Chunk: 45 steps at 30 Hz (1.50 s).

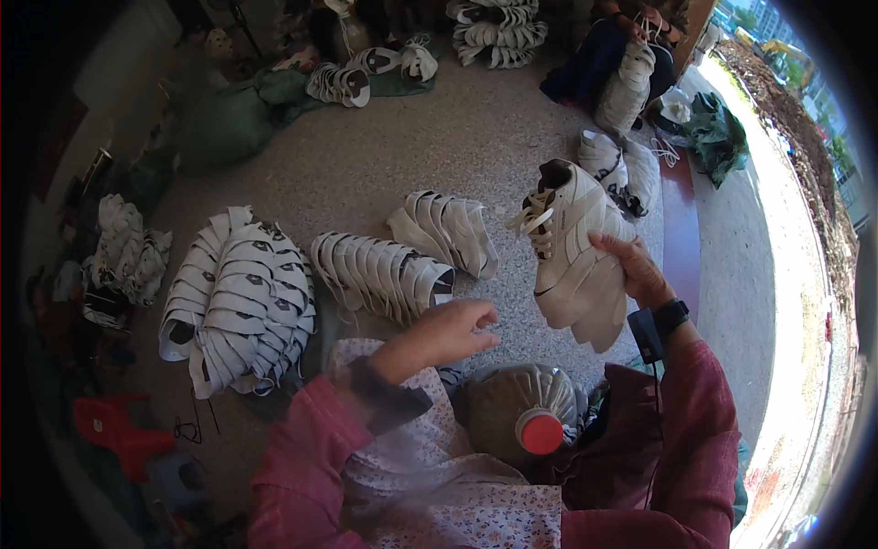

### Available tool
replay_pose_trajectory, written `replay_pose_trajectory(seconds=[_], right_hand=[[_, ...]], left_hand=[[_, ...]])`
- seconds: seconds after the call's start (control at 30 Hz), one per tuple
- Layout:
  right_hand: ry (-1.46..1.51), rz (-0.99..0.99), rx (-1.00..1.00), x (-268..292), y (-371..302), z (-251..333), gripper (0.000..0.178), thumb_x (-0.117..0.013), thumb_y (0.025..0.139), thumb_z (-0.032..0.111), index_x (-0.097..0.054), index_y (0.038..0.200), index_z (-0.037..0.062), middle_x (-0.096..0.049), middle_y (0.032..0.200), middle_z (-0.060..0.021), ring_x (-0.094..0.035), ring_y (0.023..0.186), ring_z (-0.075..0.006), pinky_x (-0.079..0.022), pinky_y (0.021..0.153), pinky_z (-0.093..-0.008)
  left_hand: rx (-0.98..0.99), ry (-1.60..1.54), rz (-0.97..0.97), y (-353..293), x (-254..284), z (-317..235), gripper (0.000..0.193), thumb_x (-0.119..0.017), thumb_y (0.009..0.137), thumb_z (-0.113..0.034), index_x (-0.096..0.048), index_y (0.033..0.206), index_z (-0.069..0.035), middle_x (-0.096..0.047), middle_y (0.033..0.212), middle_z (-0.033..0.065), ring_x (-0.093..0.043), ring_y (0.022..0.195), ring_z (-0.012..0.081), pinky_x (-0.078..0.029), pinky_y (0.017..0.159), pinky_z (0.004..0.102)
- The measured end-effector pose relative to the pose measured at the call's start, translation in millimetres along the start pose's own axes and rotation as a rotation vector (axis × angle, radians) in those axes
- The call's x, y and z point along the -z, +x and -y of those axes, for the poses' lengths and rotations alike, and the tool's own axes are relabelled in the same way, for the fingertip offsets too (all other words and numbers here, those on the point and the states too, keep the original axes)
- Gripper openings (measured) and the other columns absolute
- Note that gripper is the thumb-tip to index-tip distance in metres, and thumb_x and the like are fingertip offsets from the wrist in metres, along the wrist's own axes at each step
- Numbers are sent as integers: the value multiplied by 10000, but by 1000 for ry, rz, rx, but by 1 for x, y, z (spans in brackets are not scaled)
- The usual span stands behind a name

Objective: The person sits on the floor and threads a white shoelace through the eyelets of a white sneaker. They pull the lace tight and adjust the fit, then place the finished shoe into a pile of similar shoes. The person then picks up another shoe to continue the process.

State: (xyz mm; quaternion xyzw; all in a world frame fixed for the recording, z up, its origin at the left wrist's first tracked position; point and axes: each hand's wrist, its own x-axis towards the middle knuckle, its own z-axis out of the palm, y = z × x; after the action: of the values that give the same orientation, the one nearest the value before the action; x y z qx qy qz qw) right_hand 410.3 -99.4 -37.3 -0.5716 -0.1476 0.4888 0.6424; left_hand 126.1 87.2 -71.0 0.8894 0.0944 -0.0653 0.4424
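In my right hand (633, 265) is a nested stack of beige shoe uppers (578, 242), tilted upright on the right. The front upper has pale laces (538, 216) threaded through its eyelets. My fingers wrap its right side, and the thumb presses on the outer face. Apart from it, my left hand (448, 331) hovers over my lap with bent fingers slightly spread; nothing shows in it. Just beyond the left hand lies a row of nested white uppers (384, 273), with a shorter stack (444, 232) behind it.
A large bottle with a red cap (540, 432) stands between my arms. Big stacks of white uppers (247, 297) lie left, near a red plastic stool (119, 435). A person (585, 78) handles uppers at the far right. Green sacks (224, 128) lie at the back left.
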Motion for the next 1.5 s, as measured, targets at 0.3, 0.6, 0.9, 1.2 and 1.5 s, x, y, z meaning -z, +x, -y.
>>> replay_pose_trajectory(seconds=[0.3, 0.6, 0.9, 1.2, 1.5], right_hand=[[-425, -109, 1, 35, 178, -104, 397, -781, 848, 187, -684, 1179, -9, -740, 1039, -114, -736, 857, -242, -598, 769, -375], [-1136, -202, -37, 24, 293, -229, 508, -859, 699, 326, -735, 992, -70, -750, 909, -173, -734, 815, -248, -565, 752, -371], [-693, -29, -86, 6, 270, -266, 382, -822, 777, 159, -727, 1081, -52, -748, 959, -130, -724, 819, -201, -576, 755, -349], [-436, 20, 53, 20, 299, -295, 474, -843, 814, 208, -682, 1193, -27, -728, 1092, -115, -695, 981, -196, -562, 881, -350], [-1003, 219, -485, 61, 241, -174, 725, -754, 837, 529, -624, 1272, -36, -653, 1261, -222, -673, 1115, -324, -566, 915, -391]], left_hand=[[-168, 368, 101, -19, -8, 26, 289, -735, 860, -246, -571, 1019, -71, -592, 935, 106, -611, 928, 324, -469, 823, 444], [-49, 390, 164, -3, 7, 31, 308, -714, 864, -241, -553, 1064, -70, -574, 956, 99, -597, 954, 280, -455, 849, 418], [-49, 411, 229, 12, 7, 24, 295, -680, 891, -258, -546, 1078, -74, -565, 962, 92, -580, 954, 263, -435, 868, 388], [-77, 414, 227, 19, 6, 21, 285, -706, 867, -241, -560, 1045, -73, -581, 932, 88, -585, 918, 267, -436, 822, 393], [-74, 409, 238, 22, 5, 5, 308, -727, 853, -248, -605, 1065, -60, -621, 922, 113, -601, 929, 323, -462, 831, 433]])
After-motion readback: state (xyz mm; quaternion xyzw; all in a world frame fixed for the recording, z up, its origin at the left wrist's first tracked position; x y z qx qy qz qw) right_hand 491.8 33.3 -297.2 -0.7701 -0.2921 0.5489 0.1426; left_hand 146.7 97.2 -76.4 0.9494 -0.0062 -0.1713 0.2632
